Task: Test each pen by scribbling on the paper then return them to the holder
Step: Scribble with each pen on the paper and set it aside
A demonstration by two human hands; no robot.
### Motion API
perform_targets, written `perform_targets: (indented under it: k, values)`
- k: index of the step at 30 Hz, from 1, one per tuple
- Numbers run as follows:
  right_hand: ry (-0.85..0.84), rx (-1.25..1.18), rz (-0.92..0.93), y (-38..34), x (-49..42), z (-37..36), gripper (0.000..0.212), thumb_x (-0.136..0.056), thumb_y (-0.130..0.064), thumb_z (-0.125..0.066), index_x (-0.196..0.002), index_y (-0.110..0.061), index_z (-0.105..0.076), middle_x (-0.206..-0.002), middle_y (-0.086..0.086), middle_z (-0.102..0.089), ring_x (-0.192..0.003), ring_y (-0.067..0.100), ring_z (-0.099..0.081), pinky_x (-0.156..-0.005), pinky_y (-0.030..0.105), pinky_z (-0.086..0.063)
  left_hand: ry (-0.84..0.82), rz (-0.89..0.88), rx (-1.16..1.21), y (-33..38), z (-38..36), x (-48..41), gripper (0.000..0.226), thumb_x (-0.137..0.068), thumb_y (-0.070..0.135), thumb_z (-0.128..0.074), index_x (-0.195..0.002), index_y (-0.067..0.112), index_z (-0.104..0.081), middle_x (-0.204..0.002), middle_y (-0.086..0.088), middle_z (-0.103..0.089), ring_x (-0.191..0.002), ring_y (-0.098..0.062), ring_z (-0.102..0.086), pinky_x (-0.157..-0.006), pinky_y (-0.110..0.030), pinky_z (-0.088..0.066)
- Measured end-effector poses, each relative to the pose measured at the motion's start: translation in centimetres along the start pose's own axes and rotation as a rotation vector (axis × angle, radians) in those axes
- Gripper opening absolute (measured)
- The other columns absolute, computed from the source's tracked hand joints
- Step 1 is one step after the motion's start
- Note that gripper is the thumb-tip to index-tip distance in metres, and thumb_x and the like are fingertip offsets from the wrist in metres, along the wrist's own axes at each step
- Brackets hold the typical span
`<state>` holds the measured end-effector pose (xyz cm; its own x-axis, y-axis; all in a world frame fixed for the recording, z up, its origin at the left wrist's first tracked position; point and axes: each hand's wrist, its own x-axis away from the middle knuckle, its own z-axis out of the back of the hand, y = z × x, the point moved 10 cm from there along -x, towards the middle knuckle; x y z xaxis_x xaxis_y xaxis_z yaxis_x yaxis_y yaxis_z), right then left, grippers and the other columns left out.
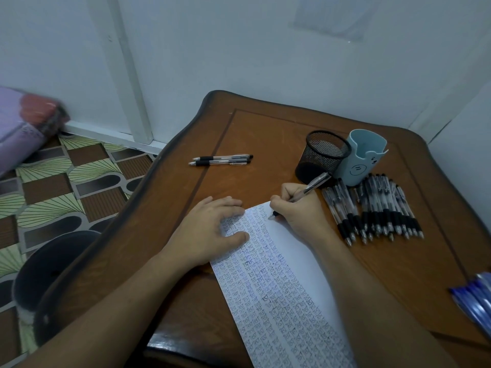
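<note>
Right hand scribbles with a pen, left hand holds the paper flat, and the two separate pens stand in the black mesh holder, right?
No: the head view shows the two separate pens lying on the table, left of the mesh holder. The right hand scribbling with a pen and left hand flat on the paper are correct.

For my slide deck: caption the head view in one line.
Right hand tests a pen on the paper, left hand pressing it flat; pile of pens beside blue holder.
</note>
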<state>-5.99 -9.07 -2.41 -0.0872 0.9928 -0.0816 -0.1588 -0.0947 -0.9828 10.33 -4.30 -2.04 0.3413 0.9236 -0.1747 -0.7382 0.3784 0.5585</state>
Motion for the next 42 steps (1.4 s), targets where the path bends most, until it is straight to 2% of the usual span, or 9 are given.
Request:
perform_targets:
  k: [8, 12, 17, 22, 25, 28, 34, 38, 42]
  values:
    - [0.018, 0.033, 0.013, -0.2, 0.0, 0.2, 0.047, -0.087, 0.007, -0.063, -0.055, -0.014, -0.036, -0.052, -0.002, -0.034, -0.057, 0.02, -0.045, -0.052, 0.021, -0.05, -0.004, 0.003, -0.003, 0.0, 0.0, -0.1, 0.084, -0.065, 0.077, -0.037, -0.132, 0.03, -0.057, -0.144, 0.019, -0.045, -0.127, 0.017, -0.021, -0.114, -0.021, -0.007]
    - [0.005, 0.041, 0.01, -0.1, 0.0, -0.1, 0.047, -0.087, 0.007, -0.062, -0.054, -0.014, -0.036, -0.053, 0.0, -0.031, -0.051, 0.01, -0.042, -0.051, 0.022, -0.048, -0.001, 0.005, -0.01, -0.1, -0.1, -0.1, 0.085, -0.065, 0.077, -0.037, -0.132, 0.03, -0.057, -0.143, 0.02, -0.045, -0.126, 0.018, -0.021, -0.113, -0.02, -0.006]
    - [-0.006, 0.032, -0.003, 0.1, -0.1, -0.1, 0.051, -0.085, 0.007, -0.061, -0.051, -0.02, -0.034, -0.054, 0.0, -0.029, -0.061, 0.022, -0.041, -0.053, 0.026, -0.049, 0.001, 0.006, -0.003, -0.1, -0.1, -0.1, 0.085, -0.064, 0.077, -0.038, -0.132, 0.029, -0.057, -0.143, 0.019, -0.046, -0.126, 0.018, -0.021, -0.113, -0.019, -0.006]
    - [0.034, 0.03, 0.031, -0.5, 0.0, 0.5, 0.043, -0.086, 0.01, -0.062, -0.057, -0.009, -0.036, -0.054, 0.001, -0.032, -0.053, 0.011, -0.042, -0.051, 0.017, -0.047, -0.003, 0.008, -0.013, 0.0, -0.1, -0.1, 0.085, -0.064, 0.077, -0.036, -0.132, 0.031, -0.057, -0.144, 0.02, -0.045, -0.126, 0.019, -0.02, -0.112, -0.017, -0.005]
    - [0.019, 0.047, 0.023, -0.2, 0.0, 0.3, 0.048, -0.085, 0.006, -0.063, -0.053, -0.017, -0.035, -0.052, -0.003, -0.033, -0.055, 0.016, -0.043, -0.051, 0.021, -0.048, 0.001, 0.009, -0.009, 0.0, 0.0, -0.1, 0.085, -0.064, 0.077, -0.037, -0.133, 0.03, -0.056, -0.144, 0.019, -0.045, -0.125, 0.02, -0.019, -0.111, -0.016, -0.004]
    - [0.021, 0.022, -0.003, 0.2, -0.1, 0.4, 0.055, -0.084, 0.009, -0.06, -0.049, -0.023, -0.032, -0.051, -0.006, -0.029, -0.052, 0.011, -0.038, -0.048, 0.022, -0.044, -0.013, 0.009, -0.016, 0.1, 0.0, 0.0, 0.081, -0.067, 0.075, -0.043, -0.134, 0.03, -0.055, -0.145, 0.02, -0.044, -0.125, 0.02, -0.018, -0.111, -0.016, -0.004]
    - [0.035, 0.025, 0.01, 0.2, -0.2, 0.5, 0.048, -0.086, 0.005, -0.064, -0.054, -0.016, -0.035, -0.052, -0.003, -0.034, -0.053, 0.012, -0.044, -0.054, 0.026, -0.052, -0.02, 0.008, -0.017, 0.1, -0.1, -0.1, 0.081, -0.068, 0.075, -0.043, -0.134, 0.03, -0.055, -0.145, 0.021, -0.043, -0.125, 0.019, -0.018, -0.112, -0.017, -0.003]
    - [0.045, 0.043, 0.023, 0.1, -0.3, 0.5, 0.046, -0.084, 0.007, -0.063, -0.054, -0.015, -0.036, -0.052, -0.002, -0.034, -0.054, 0.018, -0.043, -0.052, 0.028, -0.046, -0.011, 0.008, -0.024, 0.1, 0.0, -0.1, 0.071, -0.073, 0.064, -0.051, -0.134, 0.029, -0.055, -0.145, 0.02, -0.043, -0.126, 0.018, -0.019, -0.114, -0.019, -0.005]
    - [0.137, -0.129, -0.022, 0.6, -0.7, 2.0, 0.046, -0.087, 0.009, -0.059, -0.053, -0.014, -0.039, -0.054, 0.004, -0.04, -0.045, 0.01, -0.045, -0.045, 0.022, -0.045, -0.003, -0.004, -0.012, 0.2, 0.0, 0.0, 0.07, -0.073, 0.064, -0.051, -0.134, 0.029, -0.055, -0.144, 0.019, -0.044, -0.126, 0.017, -0.02, -0.114, -0.02, -0.005]
